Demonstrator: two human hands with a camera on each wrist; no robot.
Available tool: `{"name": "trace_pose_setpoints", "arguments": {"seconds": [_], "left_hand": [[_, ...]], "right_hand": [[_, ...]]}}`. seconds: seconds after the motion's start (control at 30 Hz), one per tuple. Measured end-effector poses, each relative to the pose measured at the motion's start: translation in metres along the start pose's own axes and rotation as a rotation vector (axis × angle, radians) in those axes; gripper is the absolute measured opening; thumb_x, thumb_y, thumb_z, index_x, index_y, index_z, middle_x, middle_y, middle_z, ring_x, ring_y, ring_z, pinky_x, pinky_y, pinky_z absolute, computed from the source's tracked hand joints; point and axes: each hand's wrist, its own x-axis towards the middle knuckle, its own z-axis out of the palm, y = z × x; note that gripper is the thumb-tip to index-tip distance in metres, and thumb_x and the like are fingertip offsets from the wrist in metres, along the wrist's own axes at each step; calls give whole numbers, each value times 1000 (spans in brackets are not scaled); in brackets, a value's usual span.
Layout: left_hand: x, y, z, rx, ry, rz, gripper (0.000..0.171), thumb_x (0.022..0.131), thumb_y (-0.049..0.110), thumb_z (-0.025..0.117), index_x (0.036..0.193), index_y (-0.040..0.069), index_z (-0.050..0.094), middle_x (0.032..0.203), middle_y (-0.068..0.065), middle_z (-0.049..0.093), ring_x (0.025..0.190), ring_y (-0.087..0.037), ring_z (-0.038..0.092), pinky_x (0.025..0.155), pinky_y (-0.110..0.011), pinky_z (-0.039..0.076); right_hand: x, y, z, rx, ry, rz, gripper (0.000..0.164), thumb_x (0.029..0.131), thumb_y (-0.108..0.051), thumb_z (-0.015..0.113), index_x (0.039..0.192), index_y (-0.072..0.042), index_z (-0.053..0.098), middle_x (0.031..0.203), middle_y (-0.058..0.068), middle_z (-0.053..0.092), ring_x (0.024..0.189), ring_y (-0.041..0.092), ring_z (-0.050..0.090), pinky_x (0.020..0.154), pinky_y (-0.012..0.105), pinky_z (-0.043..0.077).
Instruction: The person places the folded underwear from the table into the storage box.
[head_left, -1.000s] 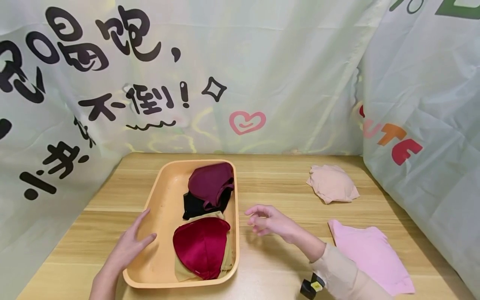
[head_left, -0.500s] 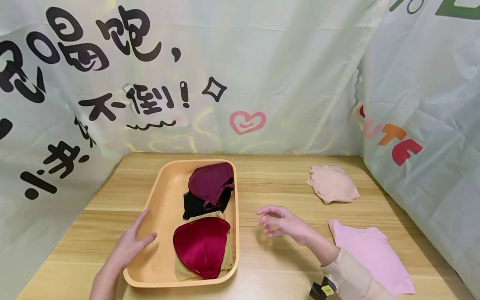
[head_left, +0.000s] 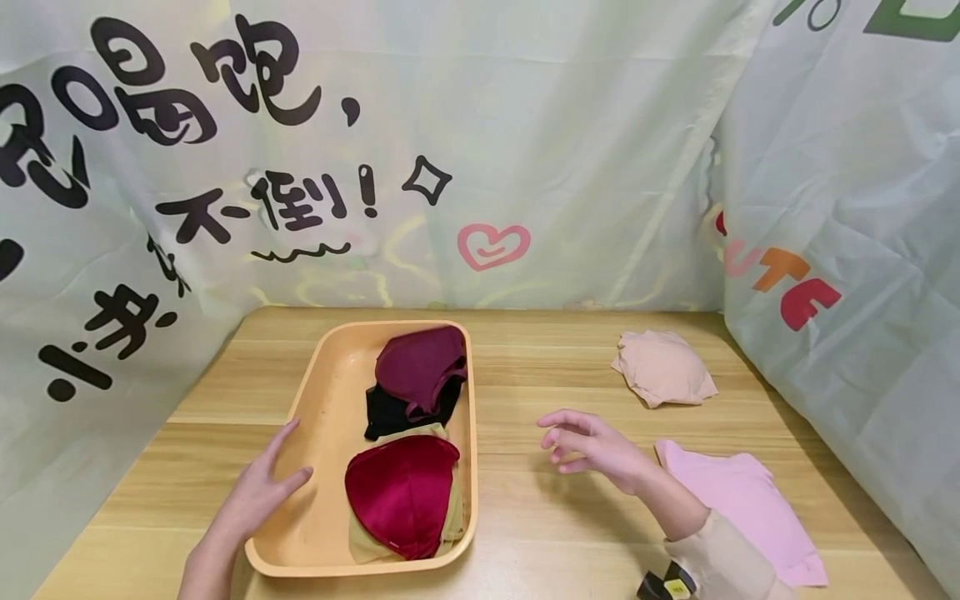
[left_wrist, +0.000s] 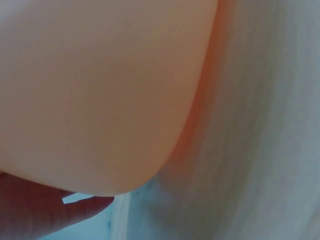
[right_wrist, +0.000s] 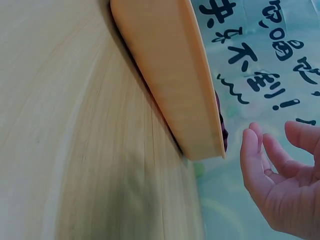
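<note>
tray | left hand at its left side | right hand above table

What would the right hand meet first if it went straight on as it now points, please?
The orange tray, probably at its right side, though the right hand might pass above; height is unclear.

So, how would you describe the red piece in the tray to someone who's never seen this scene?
On the wooden table, left of centre, stands an orange tray. In its near right part, on tan cloth, lies the shiny red piece. Its bright satiny red sets it apart from the duller purple piece and black piece farther back.
</note>
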Motion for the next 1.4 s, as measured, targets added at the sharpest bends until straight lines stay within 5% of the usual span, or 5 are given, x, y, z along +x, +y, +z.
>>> {"name": "trace_pose_setpoints", "arguments": {"seconds": [0.43,0.97,1.4], "left_hand": [[0,-2,1,1,6,10,74,86,21,61,145,6,18,142,-33,22,123,-57,23,94,-69,23],[0,-1,0,-4,3,2,74,87,22,60,145,6,18,143,-32,21,124,-57,22,94,-70,22],[0,-1,0,0,5,0,73,86,22,60,145,5,19,143,-32,22,124,-57,22,94,-69,22]], "right_hand": [[-16,10,-14,-13,18,-12,47,95,-23,46,127,11,35,101,6,54,89,15,56,83,38,50],[-52,16,-53,28,150,-60,20,98,-20,40,115,-20,49,99,-3,55,88,10,58,78,28,52],[-86,39,-78,173,262,-125,29,99,-14,38,107,-32,59,95,-7,61,84,5,60,77,22,52]]}}
